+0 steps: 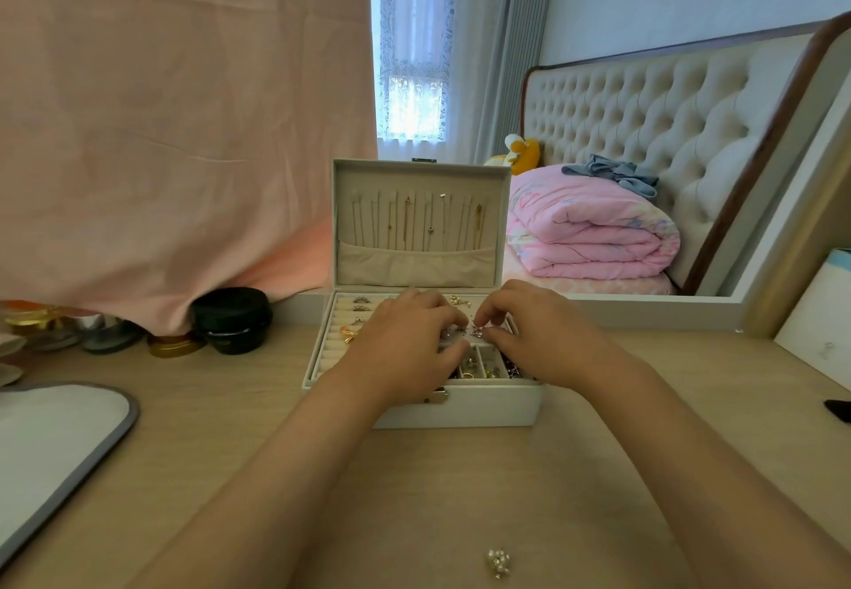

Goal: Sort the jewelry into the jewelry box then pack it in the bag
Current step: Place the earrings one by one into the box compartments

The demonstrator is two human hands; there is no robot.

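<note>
**Friend:** What are your hands doing?

**Me:** They're close together over the box, fingertips almost meeting. My right hand [539, 335] pinches a small silver piece [477, 330] between thumb and forefinger. My left hand [410, 342] is curled just beside it. Something pale shows under its fingers, but I cannot tell whether it grips anything.

**Friend:** And where does the piece go?

**Me:** Into the open jewelry box [460, 409], right below my hands. I'd say lower it slowly into one of the small compartments [488, 365] at the near right. I should let go only once it's inside a divider, so it doesn't snag its neighbours. The ring rolls [361, 307] on the left already hold a few pieces, and chains hang in the lid [414, 220].

**Friend:** Anything left out?

**Me:** A pearl cluster [498, 562] lies on the wooden table [598, 450], near me and well apart from the box.

**Friend:** And around you?

**Me:** A white, grey-edged thing [55, 441] sits at the near left; it may be the bag, but I'm not sure. There's a black round case [232, 319] at the far left, under a pink cloth [161, 128]. Far right is a bed with a folded pink quilt [589, 238] and a tufted headboard [644, 128].
</note>
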